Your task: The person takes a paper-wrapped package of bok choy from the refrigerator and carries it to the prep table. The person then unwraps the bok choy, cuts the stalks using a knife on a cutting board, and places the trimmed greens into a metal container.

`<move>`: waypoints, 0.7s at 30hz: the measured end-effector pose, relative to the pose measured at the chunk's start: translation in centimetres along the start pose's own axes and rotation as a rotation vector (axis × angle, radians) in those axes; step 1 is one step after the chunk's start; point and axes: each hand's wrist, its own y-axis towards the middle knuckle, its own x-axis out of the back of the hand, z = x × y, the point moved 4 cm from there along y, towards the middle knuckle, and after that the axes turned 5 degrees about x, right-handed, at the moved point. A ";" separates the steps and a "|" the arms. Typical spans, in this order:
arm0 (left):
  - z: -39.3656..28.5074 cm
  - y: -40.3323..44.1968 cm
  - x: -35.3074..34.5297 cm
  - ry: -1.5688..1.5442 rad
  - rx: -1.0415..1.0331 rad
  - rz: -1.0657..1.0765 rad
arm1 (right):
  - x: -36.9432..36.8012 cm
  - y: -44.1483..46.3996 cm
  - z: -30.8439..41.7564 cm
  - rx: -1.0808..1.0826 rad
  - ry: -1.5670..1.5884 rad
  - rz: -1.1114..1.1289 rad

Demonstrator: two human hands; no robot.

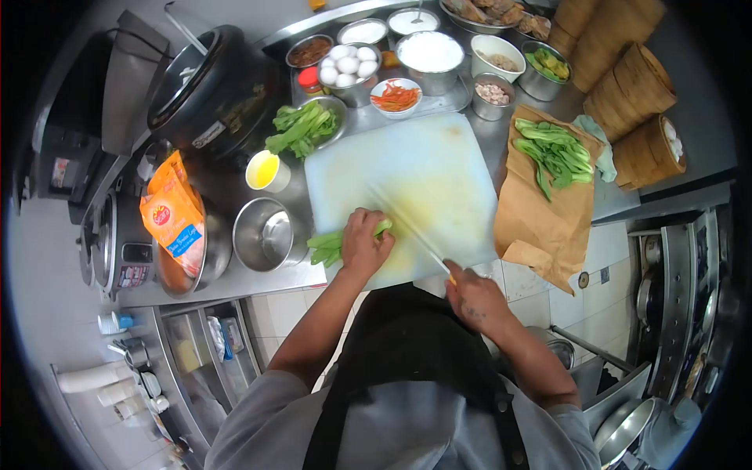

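My left hand (366, 243) is closed over a bunch of leafy greens (325, 248), pressing it on the left front part of the white cutting board (352, 168). The leaves stick out past the board's left edge, and the pale cut stem end shows at the right of my fingers. In my right hand (472, 296) is the handle of a knife (419, 241). Its blade slants up and left over the board, right of the greens and apart from them, its tip blurred. More greens lie on brown paper (540, 227) at the right and in a metal bowl (341, 117) behind the board.
An empty steel bowl (265, 235) and a cup of yellow liquid (267, 171) stand left of the board. Behind it are a bowl of eggs (348, 66), sliced red pepper (395, 97) and several ingredient bowls. Bamboo steamers (630, 90) line the right; a large black cooker (215, 98) stands left.
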 end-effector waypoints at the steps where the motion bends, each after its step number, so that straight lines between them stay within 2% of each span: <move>1: 0.0 0.0 -0.1 0.008 0.007 -0.005 | 0.2 -0.8 0.0 -0.008 0.005 -0.002; 5: -0.1 -0.1 -0.4 0.042 0.000 -0.001 | 0.7 -3.0 0.0 -0.039 0.081 0.121; 21: -0.5 0.2 -0.6 0.016 -0.052 -0.068 | 2.0 -4.9 -0.2 0.006 0.129 0.148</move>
